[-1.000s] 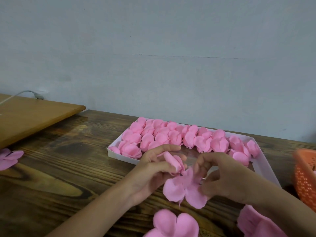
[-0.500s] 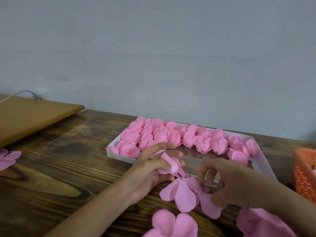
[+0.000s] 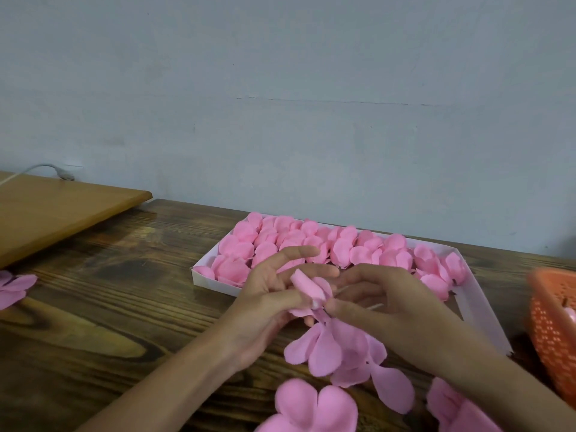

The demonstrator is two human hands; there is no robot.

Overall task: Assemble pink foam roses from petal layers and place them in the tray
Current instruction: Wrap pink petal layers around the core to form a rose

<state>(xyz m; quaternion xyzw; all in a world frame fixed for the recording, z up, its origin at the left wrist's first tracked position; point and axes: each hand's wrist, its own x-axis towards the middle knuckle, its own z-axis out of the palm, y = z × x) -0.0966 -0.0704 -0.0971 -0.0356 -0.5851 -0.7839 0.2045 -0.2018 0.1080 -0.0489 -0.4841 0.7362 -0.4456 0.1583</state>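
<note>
1. The left hand holds a rolled pink bud between its thumb and its fingers. The forefinger and middle finger reach out straight past the bud towards the tray.
2. The right hand meets it from the other side with curled fingers. Its thumb and forefinger pinch a thin pale stick right at the base of the bud.
3. The petal layers hang from that same point under both hands, their petals drooping onto the wooden table.
4. The white tray lies just behind the hands. It is packed with finished roses along its far and left parts, and bare white shows at its near right corner.
5. A loose petal piece lies flat on the table near the bottom edge, and another lies at the lower right.
6. More pink petals lie at the far left edge of the table.
7. An orange basket stands at the right edge, beside the tray.
8. A lighter wooden board rests at the upper left, with a pale cable behind it.
</note>
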